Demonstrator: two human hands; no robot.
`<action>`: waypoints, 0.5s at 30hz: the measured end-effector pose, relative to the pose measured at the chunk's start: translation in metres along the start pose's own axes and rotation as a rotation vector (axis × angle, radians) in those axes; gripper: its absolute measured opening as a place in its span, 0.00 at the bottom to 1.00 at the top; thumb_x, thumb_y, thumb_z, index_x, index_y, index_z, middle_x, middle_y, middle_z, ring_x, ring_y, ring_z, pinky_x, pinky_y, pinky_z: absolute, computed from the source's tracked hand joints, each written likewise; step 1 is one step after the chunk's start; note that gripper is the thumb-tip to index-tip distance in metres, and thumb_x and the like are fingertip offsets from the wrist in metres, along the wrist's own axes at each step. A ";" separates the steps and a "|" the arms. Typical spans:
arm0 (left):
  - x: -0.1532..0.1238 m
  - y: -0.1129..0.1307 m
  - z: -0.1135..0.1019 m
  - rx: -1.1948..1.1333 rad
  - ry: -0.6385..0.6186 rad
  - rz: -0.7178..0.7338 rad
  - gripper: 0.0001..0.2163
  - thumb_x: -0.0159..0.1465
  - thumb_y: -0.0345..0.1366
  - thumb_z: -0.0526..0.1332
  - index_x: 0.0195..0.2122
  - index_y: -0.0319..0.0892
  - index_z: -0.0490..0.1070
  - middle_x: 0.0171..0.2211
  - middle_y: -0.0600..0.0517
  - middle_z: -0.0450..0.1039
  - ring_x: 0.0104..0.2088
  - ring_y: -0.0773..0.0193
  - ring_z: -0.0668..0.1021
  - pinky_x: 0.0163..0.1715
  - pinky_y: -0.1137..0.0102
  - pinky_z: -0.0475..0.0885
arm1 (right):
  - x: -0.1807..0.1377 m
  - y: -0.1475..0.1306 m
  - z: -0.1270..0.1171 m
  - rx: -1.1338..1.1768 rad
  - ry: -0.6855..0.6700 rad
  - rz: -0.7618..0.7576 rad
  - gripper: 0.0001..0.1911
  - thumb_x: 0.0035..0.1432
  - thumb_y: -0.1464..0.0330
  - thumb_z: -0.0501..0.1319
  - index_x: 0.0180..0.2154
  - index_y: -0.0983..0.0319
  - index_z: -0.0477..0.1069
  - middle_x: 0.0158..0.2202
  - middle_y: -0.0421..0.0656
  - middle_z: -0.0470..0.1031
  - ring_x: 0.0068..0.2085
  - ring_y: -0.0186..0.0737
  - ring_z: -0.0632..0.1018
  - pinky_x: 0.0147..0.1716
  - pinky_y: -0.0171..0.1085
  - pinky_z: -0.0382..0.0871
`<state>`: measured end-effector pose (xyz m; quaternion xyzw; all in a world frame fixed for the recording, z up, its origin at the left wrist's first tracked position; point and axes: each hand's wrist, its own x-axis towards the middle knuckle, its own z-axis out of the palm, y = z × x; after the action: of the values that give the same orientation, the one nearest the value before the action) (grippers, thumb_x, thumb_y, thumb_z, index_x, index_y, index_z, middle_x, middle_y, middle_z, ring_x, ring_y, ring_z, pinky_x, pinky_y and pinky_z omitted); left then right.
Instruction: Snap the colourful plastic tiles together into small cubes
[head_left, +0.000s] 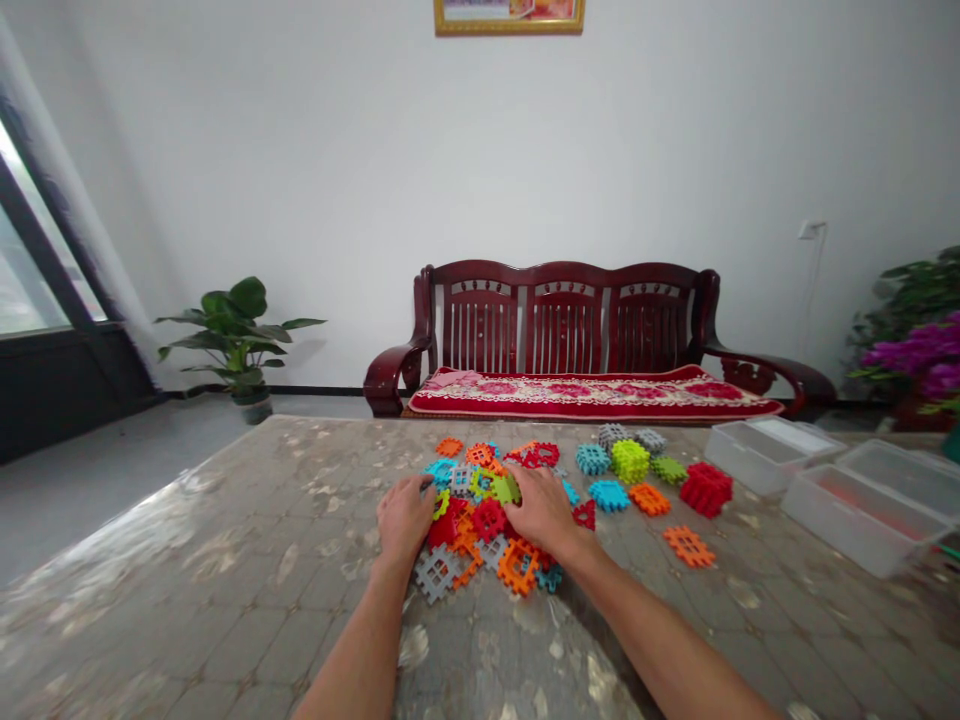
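A loose pile of plastic interlocking tiles in red, orange, grey, blue and green lies between my hands. My left hand (405, 518) is at the pile's left side, its fingers curled in against a yellow-green interlocking tile (441, 504). From the right, my right hand (546, 508) reaches over the pile, thumb and fingers closed on a green interlocking tile (505, 489). Just below are a red tile (490, 521) and an orange tile (519, 567). A grey windowed tile (437, 573) lies at the near left edge of the pile.
Right of the pile stand colour-sorted stacks: blue (592, 459), lime (630, 461) and red (706, 489). A single orange tile (688, 546) lies nearer. Clear plastic boxes (855, 520) stand at the table's right. Behind the cloth-covered table (315, 580) is a wooden bench (562, 320).
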<state>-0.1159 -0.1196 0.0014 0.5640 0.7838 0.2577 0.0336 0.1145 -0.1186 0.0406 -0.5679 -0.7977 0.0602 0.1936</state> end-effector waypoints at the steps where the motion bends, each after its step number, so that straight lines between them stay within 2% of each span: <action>1: 0.000 0.000 0.000 0.001 -0.001 0.001 0.16 0.67 0.40 0.54 0.51 0.47 0.77 0.55 0.47 0.78 0.56 0.55 0.75 0.57 0.63 0.64 | 0.000 0.000 0.001 -0.003 -0.004 -0.003 0.30 0.57 0.67 0.59 0.62 0.56 0.66 0.56 0.45 0.77 0.54 0.50 0.74 0.53 0.43 0.63; 8: -0.001 0.001 -0.001 0.007 -0.007 0.000 0.17 0.67 0.40 0.53 0.52 0.47 0.77 0.56 0.47 0.77 0.57 0.54 0.75 0.57 0.60 0.64 | 0.000 0.000 0.003 -0.026 0.005 -0.018 0.29 0.58 0.66 0.60 0.62 0.58 0.66 0.54 0.47 0.78 0.53 0.51 0.75 0.51 0.43 0.65; 15: 0.000 0.001 -0.001 0.010 -0.016 0.004 0.17 0.67 0.40 0.53 0.52 0.47 0.77 0.56 0.46 0.77 0.57 0.53 0.75 0.58 0.59 0.65 | -0.014 0.013 -0.006 -0.010 0.106 -0.052 0.31 0.57 0.69 0.60 0.63 0.58 0.65 0.54 0.47 0.78 0.54 0.49 0.75 0.53 0.43 0.64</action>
<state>-0.1158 -0.1199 0.0029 0.5678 0.7836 0.2495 0.0365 0.1326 -0.1280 0.0383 -0.5502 -0.8013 0.0208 0.2342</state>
